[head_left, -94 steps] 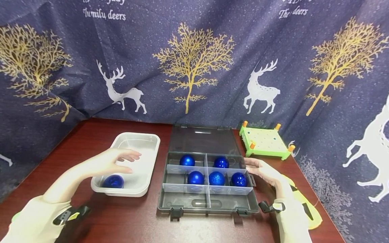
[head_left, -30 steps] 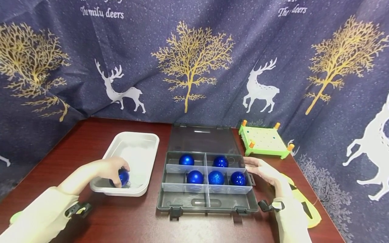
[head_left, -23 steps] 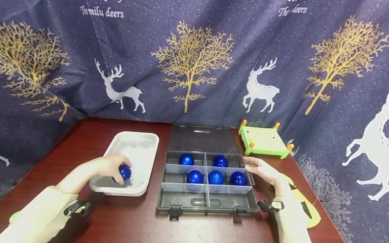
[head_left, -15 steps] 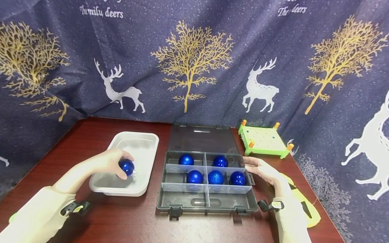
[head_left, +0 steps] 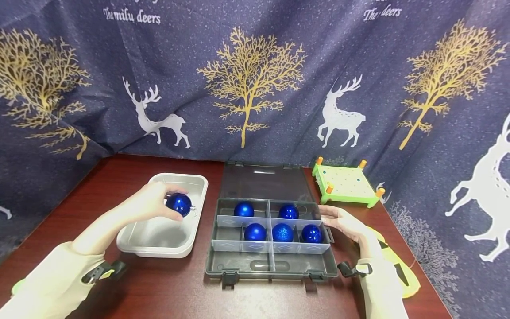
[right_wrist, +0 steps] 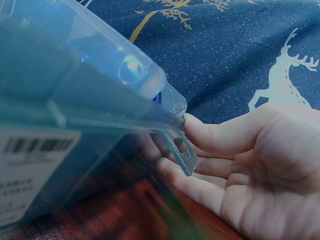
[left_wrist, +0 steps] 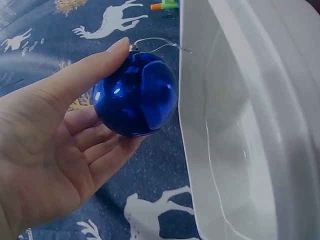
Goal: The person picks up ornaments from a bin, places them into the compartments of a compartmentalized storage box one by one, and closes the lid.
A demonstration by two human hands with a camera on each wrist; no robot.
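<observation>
My left hand holds a shiny blue Christmas bauble over the white tray. Thumb and fingers pinch its sides, and the left wrist view shows a clear hanging loop on the cap of the bauble. To the right lies a dark, see-through divided box with its lid folded back. Several blue baubles sit in its back and middle rows. At the box's right side, my right hand grips the edge; in the right wrist view the thumb is against the wall, fingers by the side tab.
A green toy stand with orange-tipped legs stands behind the box at the right. Beside the right sleeve lies a yellow item, partly covered. A patterned cloth hangs along the table's back edge.
My left hand closed on the bauble in the tray's near left corner, then lifted it and carried it right and away from me. The right hand has stayed at the box.
</observation>
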